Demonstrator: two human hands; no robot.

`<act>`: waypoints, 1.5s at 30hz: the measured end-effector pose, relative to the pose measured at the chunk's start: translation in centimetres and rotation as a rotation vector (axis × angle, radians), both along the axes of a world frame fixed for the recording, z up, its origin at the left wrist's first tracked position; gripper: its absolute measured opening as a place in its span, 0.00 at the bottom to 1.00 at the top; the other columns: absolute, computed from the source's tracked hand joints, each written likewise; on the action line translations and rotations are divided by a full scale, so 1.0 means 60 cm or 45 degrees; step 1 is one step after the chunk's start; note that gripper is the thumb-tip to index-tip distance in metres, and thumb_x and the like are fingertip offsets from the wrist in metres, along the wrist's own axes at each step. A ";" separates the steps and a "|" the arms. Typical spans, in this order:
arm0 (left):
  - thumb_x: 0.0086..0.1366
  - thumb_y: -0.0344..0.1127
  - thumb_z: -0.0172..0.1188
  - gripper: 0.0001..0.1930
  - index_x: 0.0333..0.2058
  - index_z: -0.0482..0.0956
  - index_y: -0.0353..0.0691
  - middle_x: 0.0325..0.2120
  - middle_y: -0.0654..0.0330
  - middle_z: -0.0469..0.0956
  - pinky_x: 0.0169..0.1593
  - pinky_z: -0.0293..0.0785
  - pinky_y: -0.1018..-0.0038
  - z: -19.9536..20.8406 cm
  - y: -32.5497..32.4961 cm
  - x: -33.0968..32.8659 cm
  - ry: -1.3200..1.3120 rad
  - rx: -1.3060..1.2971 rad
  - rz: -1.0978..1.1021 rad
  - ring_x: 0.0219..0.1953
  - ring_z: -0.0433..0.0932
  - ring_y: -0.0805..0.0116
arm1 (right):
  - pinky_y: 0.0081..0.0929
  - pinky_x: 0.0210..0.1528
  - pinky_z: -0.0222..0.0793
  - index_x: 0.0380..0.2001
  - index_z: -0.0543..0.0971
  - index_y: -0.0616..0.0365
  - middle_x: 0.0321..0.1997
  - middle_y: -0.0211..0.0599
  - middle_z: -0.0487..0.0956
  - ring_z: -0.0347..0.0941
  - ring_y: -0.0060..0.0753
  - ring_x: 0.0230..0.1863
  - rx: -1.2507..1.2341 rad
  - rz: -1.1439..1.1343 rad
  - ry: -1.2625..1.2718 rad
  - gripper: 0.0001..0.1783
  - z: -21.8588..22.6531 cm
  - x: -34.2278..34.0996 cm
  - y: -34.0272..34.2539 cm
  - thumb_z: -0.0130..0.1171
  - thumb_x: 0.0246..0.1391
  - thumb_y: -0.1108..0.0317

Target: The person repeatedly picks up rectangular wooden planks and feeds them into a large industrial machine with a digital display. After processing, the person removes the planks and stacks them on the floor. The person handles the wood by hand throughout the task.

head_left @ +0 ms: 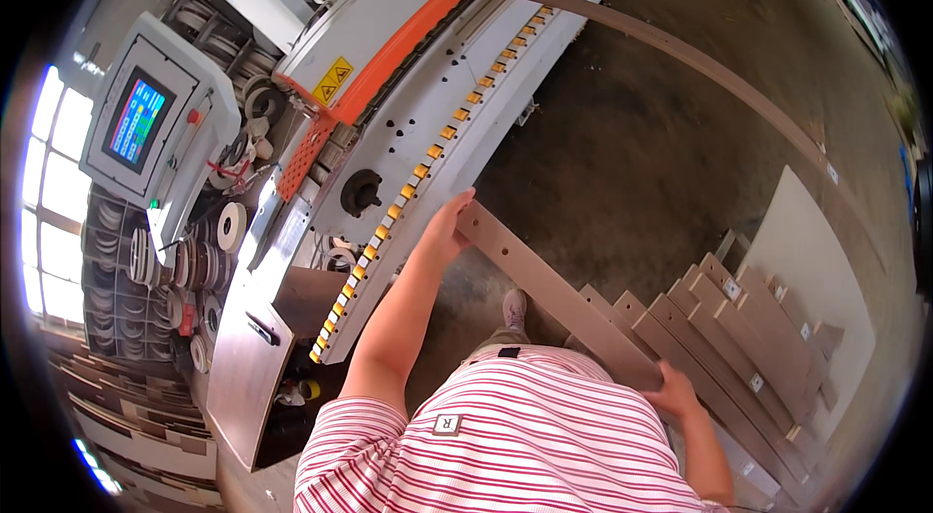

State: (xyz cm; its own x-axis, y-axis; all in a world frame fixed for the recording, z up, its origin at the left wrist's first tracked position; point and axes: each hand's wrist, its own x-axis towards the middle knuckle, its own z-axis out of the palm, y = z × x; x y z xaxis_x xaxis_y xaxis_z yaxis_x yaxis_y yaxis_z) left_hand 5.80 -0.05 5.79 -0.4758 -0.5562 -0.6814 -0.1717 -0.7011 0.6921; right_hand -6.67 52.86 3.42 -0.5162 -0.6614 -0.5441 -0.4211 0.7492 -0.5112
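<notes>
A long, narrow brown board [549, 290] with small round holes slants across in front of my body. My left hand [449, 229] is closed round its far left end, beside the roller edge of a machine. At the near right end, my right hand [673, 391] grips the same board with the thumb on top; some of its fingers are hidden. Under and beside that end lies a stack of similar brown boards [719, 358], several with small white labels. The held board is apart from the machine's row of yellow rollers [421, 170].
A grey and orange edge machine [408, 37] runs along the left, with a control screen [139, 119] on an arm. Rolls of edging [185, 260] stand behind it. Another long brown strip [680, 49] reaches from the machine across the right side. A pale sheet [841, 290] lies beyond the stack.
</notes>
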 end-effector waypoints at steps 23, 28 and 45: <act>0.60 0.47 0.68 0.22 0.40 0.77 0.31 0.32 0.57 0.80 0.38 0.74 0.70 -0.063 -0.176 0.036 -0.323 -0.767 0.706 0.35 0.80 0.65 | 0.53 0.27 0.71 0.19 0.80 0.59 0.20 0.55 0.78 0.77 0.61 0.25 0.072 0.112 0.450 0.41 -0.032 0.000 -0.119 0.42 0.58 0.30; 0.55 0.52 0.71 0.33 0.44 0.72 0.25 0.38 0.48 0.80 0.44 0.75 0.66 -0.081 -0.249 0.070 -0.521 -0.926 0.800 0.41 0.81 0.57 | 0.52 0.26 0.72 0.19 0.80 0.61 0.18 0.56 0.77 0.77 0.61 0.23 -0.141 0.216 0.553 0.38 0.021 -0.009 -0.225 0.44 0.61 0.35; 0.43 0.60 0.74 0.46 0.50 0.71 0.25 0.47 0.40 0.77 0.52 0.74 0.61 -0.086 -0.383 0.131 -0.748 -0.782 0.733 0.50 0.78 0.47 | 0.54 0.43 0.71 0.31 0.81 0.66 0.30 0.65 0.79 0.76 0.68 0.38 0.017 0.349 0.289 0.38 0.114 0.026 -0.491 0.37 0.65 0.40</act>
State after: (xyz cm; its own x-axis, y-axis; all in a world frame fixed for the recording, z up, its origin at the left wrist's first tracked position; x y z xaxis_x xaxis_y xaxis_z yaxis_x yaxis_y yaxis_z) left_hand 13.67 -23.03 0.65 0.2909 -0.9258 -0.2414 -0.3488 -0.3375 0.8743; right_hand -5.09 23.38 10.27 -0.4290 -0.7857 -0.4457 -0.7094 0.5985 -0.3722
